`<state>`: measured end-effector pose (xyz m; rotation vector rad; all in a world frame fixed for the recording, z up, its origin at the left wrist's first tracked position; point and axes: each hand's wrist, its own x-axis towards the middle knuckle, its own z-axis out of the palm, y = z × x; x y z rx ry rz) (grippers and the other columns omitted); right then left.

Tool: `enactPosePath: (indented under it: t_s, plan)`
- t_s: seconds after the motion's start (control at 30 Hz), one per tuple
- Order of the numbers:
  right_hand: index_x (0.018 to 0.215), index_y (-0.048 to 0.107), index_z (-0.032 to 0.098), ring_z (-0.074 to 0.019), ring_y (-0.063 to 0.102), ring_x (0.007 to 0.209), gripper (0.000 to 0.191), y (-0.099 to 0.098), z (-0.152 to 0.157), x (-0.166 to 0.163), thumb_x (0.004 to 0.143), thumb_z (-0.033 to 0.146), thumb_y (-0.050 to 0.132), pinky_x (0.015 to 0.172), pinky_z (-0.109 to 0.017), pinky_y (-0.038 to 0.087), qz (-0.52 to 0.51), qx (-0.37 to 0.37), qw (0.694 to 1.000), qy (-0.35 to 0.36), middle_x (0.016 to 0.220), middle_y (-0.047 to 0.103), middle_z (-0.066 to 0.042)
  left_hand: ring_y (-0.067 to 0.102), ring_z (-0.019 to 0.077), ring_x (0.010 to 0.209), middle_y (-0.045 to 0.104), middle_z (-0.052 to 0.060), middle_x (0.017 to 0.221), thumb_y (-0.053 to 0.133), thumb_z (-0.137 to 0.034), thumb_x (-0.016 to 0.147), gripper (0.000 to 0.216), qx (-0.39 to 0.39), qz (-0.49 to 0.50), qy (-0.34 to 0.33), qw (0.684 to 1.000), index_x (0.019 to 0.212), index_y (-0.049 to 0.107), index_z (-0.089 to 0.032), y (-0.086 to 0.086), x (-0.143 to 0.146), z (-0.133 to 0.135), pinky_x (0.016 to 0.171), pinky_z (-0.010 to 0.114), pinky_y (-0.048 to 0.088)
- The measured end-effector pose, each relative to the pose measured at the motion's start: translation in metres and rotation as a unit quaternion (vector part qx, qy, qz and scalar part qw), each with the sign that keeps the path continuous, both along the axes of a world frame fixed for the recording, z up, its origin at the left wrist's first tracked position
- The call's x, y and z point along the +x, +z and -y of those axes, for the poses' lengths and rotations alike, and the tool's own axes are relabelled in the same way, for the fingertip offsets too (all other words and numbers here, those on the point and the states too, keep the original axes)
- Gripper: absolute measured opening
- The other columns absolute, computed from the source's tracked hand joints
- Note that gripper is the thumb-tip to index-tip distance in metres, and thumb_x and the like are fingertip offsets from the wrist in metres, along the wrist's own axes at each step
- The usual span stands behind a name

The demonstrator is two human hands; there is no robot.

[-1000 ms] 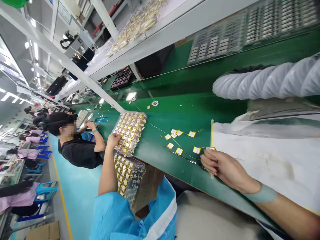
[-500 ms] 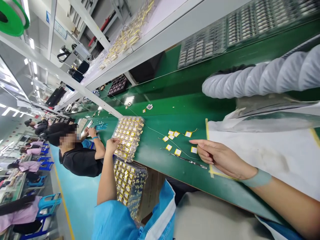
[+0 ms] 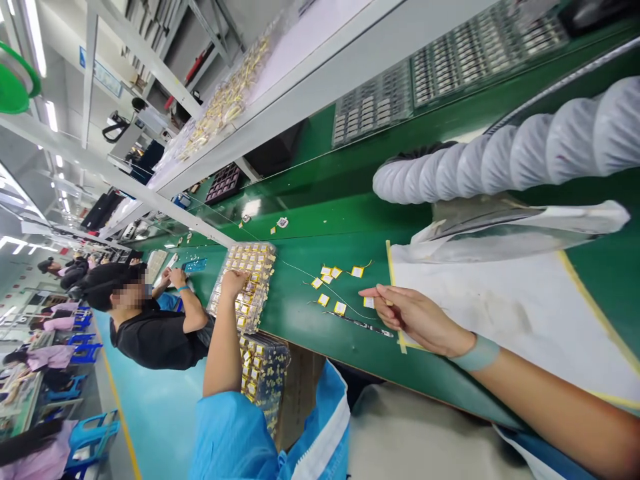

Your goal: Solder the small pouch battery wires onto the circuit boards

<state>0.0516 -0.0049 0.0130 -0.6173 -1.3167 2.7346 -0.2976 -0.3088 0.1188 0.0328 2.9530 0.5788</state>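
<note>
Your right hand (image 3: 417, 320), fingers straighter than a second ago and pinched together, gripping nothing you can confirm, sits just beside a wired pouch cell (image 3: 369, 303) at its 9 o'clock; your left hand (image 3: 234, 283), fingers spread, rests on a blister tray (image 3: 235, 313).

We log green bench mat (image 3: 300, 293); yellow pouch cells (image 3: 340, 308) w/ gold tabs, same colours in rows in clear blister tray (image 3: 215, 308). White sheet (image 3: 475, 313) has yellow tape (image 3: 595, 320) edging, grey smudges. White ribbed duct (image 3: 475, 163). Teal wristband (image 3: 477, 353). Lt-blue sleeve (image 3: 225, 433), white stripe. Co-worker's top (image 3: 160, 340) black. Stools (image 3: 93, 433) blue.
</note>
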Motion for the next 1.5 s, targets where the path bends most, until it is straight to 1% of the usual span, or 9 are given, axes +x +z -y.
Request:
enactPosePath:
  t_s: [0.13, 0.3, 0.7, 0.9, 1.07, 1.17, 1.23, 1.4, 1.5]
  plan:
    - [0.121, 0.07, 0.019, -0.0111, 0.035, 0.055, 0.057, 0.001, 0.002, 0.0, 0.086, 0.062, 0.083, 0.054, -0.03, 0.026, -0.001, -0.011, 1.0, -0.005, 0.065, 0.048, 0.008, 0.074, 0.0207, 0.101, 0.075, 0.007, 0.115, 0.075, -0.044, 0.105, 0.033, 0.006, -0.022, 0.004, 1.0, 0.119, 0.073, -0.014, -0.006, -0.001, 0.003, 0.09, 0.039, 0.066]
    - [0.119, 0.071, 0.017, -0.0105, 0.038, 0.055, 0.054, -0.002, 0.001, -0.002, 0.082, 0.055, 0.084, 0.054, -0.029, 0.027, 0.003, -0.01, 1.0, 0.005, 0.066, 0.051, 0.007, 0.074, 0.02, 0.101, 0.075, 0.008, 0.119, 0.075, -0.042, 0.105, 0.034, 0.036, -0.026, -0.004, 0.999, 0.126, 0.071, -0.015, -0.015, -0.002, 0.006, 0.09, 0.039, 0.067]
    - [0.116, 0.072, 0.015, -0.0097, 0.037, 0.055, 0.062, -0.003, -0.001, -0.002, 0.078, 0.061, 0.087, 0.053, -0.029, 0.028, 0.013, -0.009, 1.0, 0.023, 0.063, 0.048, 0.008, 0.074, 0.0238, 0.109, 0.074, 0.009, 0.126, 0.076, -0.044, 0.104, 0.037, 0.038, 0.019, 0.008, 0.999, 0.128, 0.072, -0.015, -0.012, -0.008, 0.017, 0.094, 0.043, 0.067]
    - [0.121, 0.073, 0.014, -0.0111, 0.039, 0.056, 0.067, -0.002, -0.001, 0.001, 0.079, 0.065, 0.085, 0.054, -0.031, 0.032, 0.014, 0.012, 0.998, 0.058, 0.063, 0.049, 0.007, 0.073, 0.0192, 0.096, 0.074, 0.006, 0.112, 0.075, -0.045, 0.105, 0.033, 0.086, -0.019, -0.001, 0.996, 0.117, 0.073, -0.014, -0.009, 0.0, 0.009, 0.084, 0.036, 0.066]
    - [0.118, 0.074, 0.014, -0.0112, 0.04, 0.056, 0.069, -0.004, 0.0, 0.0, 0.081, 0.072, 0.08, 0.056, -0.031, 0.035, 0.014, 0.054, 0.996, 0.071, 0.063, 0.048, 0.008, 0.065, 0.0142, 0.074, 0.069, 0.0, 0.084, 0.082, -0.043, 0.097, 0.033, 0.166, -0.066, -0.03, 0.983, 0.109, 0.075, -0.013, 0.009, 0.016, 0.0, 0.076, 0.031, 0.059]
    - [0.114, 0.074, 0.015, -0.0111, 0.04, 0.056, 0.07, -0.004, 0.002, -0.003, 0.085, 0.079, 0.072, 0.054, -0.03, 0.035, -0.005, 0.103, 0.993, 0.065, 0.063, 0.047, 0.007, 0.064, 0.0151, 0.072, 0.067, 0.0, 0.076, 0.088, -0.051, 0.085, 0.048, 0.237, -0.101, -0.052, 0.965, 0.111, 0.08, -0.012, 0.02, 0.04, -0.015, 0.076, 0.031, 0.056]
    - [0.108, 0.074, 0.015, -0.0112, 0.04, 0.055, 0.072, -0.003, 0.003, -0.004, 0.087, 0.084, 0.067, 0.053, -0.029, 0.033, -0.02, 0.133, 0.989, 0.055, 0.063, 0.046, 0.007, 0.067, 0.016, 0.076, 0.071, 0.002, 0.082, 0.089, -0.06, 0.08, 0.058, 0.29, -0.1, -0.076, 0.949, 0.114, 0.082, -0.014, 0.016, 0.067, -0.033, 0.077, 0.031, 0.058]
    - [0.088, 0.07, 0.019, -0.0113, 0.034, 0.054, 0.075, 0.001, 0.004, -0.005, 0.093, 0.092, 0.051, 0.054, -0.029, 0.031, -0.031, 0.183, 0.982, 0.033, 0.059, 0.037, 0.008, 0.069, 0.0148, 0.073, 0.076, 0.004, 0.087, 0.096, -0.061, 0.073, 0.057, 0.397, 0.003, -0.154, 0.905, 0.111, 0.085, -0.019, -0.026, 0.16, -0.102, 0.076, 0.031, 0.061]
    - [0.084, 0.07, 0.02, -0.0133, 0.042, 0.06, 0.066, 0.003, 0.001, -0.003, 0.096, 0.084, 0.059, 0.06, -0.03, 0.034, -0.038, 0.243, 0.969, 0.021, 0.062, 0.047, 0.006, 0.07, 0.0143, 0.073, 0.079, 0.006, 0.089, 0.103, -0.049, 0.07, 0.05, 0.475, 0.113, -0.16, 0.858, 0.107, 0.086, -0.019, -0.051, 0.206, -0.144, 0.072, 0.028, 0.06]
